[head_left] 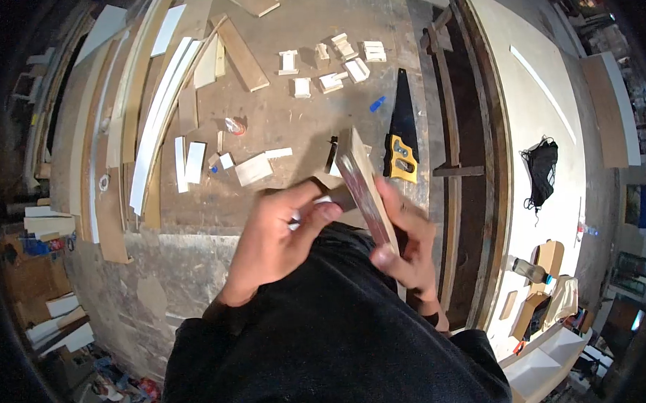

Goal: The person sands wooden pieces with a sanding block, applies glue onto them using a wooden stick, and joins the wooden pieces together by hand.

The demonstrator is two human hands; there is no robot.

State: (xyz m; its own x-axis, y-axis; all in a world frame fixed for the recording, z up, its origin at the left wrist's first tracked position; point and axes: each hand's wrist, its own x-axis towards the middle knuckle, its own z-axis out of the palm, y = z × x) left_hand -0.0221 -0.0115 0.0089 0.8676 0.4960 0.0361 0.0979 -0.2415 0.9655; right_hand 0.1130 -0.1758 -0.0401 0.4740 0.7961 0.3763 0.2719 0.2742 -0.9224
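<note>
In front of my chest, my right hand [408, 241] grips a short wooden board [366, 189] held on a tilt, its fingers behind and thumb at the near end. The board's face toward my left hand has dark reddish-brown streaks. My left hand [274, 236] is closed, thumb against fingers, on a dark flat sheet [343, 196] with white bits showing at the fingers. The sheet reaches close to the board's streaked face; whether they touch I cannot tell. Its exact kind is blurred. Beyond the board, a small dark object [332, 152] is partly hidden.
A handsaw [401, 137] with a yellow handle lies right on the workbench [305, 123], near a blue piece [378, 104]. Small wooden assemblies [332, 71] stand farther back. Long boards [164, 122] lie left, offcuts [253, 168] nearer. A black mesh item [541, 169] lies on the right-hand panel.
</note>
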